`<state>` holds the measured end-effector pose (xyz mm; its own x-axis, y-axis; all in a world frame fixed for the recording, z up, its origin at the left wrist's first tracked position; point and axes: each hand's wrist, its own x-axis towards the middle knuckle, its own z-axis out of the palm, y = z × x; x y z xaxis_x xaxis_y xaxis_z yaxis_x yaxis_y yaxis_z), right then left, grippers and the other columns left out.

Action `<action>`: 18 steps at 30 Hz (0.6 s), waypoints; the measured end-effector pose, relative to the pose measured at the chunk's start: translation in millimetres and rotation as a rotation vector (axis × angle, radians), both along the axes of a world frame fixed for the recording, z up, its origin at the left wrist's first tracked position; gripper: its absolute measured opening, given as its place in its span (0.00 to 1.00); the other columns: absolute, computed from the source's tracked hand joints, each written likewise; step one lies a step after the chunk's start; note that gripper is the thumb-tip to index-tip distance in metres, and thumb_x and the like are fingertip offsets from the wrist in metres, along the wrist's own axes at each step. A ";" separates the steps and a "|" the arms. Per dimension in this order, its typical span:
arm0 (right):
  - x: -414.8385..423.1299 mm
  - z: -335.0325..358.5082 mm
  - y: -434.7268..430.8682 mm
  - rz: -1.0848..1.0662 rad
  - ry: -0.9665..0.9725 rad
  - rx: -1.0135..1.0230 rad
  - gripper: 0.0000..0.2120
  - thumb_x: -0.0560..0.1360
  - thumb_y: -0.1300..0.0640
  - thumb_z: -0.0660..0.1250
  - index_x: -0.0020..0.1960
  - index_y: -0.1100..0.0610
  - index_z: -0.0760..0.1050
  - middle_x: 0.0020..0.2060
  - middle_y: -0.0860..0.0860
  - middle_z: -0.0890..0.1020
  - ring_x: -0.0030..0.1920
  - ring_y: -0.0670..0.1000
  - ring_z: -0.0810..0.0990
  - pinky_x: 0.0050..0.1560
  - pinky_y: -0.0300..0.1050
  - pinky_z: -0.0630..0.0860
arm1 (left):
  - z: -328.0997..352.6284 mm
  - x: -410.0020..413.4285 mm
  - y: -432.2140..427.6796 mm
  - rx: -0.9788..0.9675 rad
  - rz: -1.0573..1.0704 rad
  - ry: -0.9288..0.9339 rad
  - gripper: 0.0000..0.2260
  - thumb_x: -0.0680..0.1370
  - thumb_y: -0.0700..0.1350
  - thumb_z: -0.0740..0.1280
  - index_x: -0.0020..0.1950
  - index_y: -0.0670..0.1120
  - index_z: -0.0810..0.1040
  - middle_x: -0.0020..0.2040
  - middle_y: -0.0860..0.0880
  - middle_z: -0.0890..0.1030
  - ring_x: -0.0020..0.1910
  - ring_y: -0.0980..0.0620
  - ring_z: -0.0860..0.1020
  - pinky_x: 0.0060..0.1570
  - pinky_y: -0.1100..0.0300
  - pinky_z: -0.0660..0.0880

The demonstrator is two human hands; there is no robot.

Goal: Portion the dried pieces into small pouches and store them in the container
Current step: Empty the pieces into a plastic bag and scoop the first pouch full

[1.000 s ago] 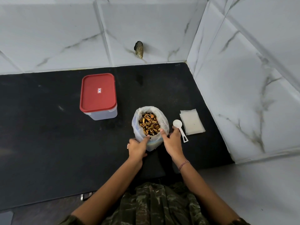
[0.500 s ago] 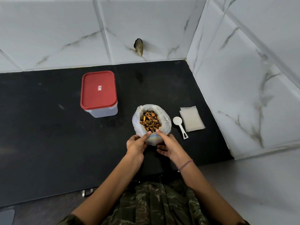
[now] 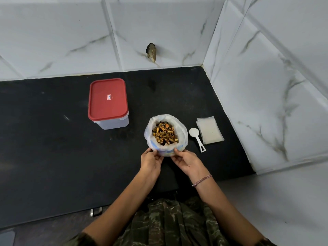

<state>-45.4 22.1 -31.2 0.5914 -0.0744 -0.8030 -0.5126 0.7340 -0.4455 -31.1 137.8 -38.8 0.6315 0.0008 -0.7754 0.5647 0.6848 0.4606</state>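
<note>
- bench (image 3: pixel 53 157): black top; we log all items on it.
- container (image 3: pixel 108 99): clear body, red lid on, back-left, well apart from bag.
- bag (image 3: pixel 182 132): white plastic, rim rolled down, upright at mid-bench; dried pieces (image 3: pixel 165 134) inside, orange-brown.
- left grip (image 3: pixel 150 161): we see thumb & fingers clamped on bag's near-left edge.
- right grip (image 3: pixel 188 161): pinches bag's near-right edge.
- pouches (image 3: pixel 210 130): flat stack, right of bag, nr wall.
- scoop (image 3: pixel 196 135): white, btwn bag & pouches, just beside stack.

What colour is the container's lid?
Red, with a small label at its centre; the lid shows in the head view.
</note>
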 end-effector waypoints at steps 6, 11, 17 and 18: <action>5.5 -9.1 2.6 0.393 0.030 -0.540 0.16 0.76 0.68 0.59 0.63 0.63 0.63 0.56 0.59 0.76 0.50 0.55 0.78 0.47 0.50 0.80 | -10.7 7.0 -1.7 0.527 -0.399 -0.006 0.10 0.78 0.35 0.59 0.58 0.41 0.62 0.59 0.41 0.72 0.57 0.42 0.76 0.47 0.47 0.79; -4.4 1.6 -9.2 0.773 -0.055 -1.116 0.18 0.75 0.55 0.67 0.59 0.59 0.62 0.57 0.57 0.74 0.50 0.55 0.80 0.51 0.51 0.80 | -12.6 4.2 12.2 1.113 -0.723 -0.178 0.22 0.73 0.39 0.70 0.63 0.38 0.65 0.64 0.39 0.66 0.59 0.41 0.73 0.57 0.46 0.75; 9.0 33.1 -20.5 0.737 -0.322 -1.669 0.27 0.78 0.56 0.64 0.73 0.59 0.59 0.67 0.54 0.65 0.67 0.51 0.67 0.64 0.41 0.67 | -5.3 15.3 31.4 0.986 -0.470 -0.233 0.24 0.77 0.43 0.66 0.71 0.41 0.64 0.66 0.43 0.67 0.54 0.51 0.74 0.57 0.53 0.74; 15.5 33.0 -15.9 0.737 -0.374 -1.717 0.25 0.79 0.57 0.61 0.73 0.59 0.60 0.67 0.53 0.65 0.67 0.51 0.67 0.64 0.41 0.67 | -3.8 21.5 30.5 1.005 -0.452 -0.242 0.22 0.78 0.43 0.65 0.70 0.41 0.65 0.66 0.43 0.68 0.54 0.51 0.73 0.56 0.54 0.74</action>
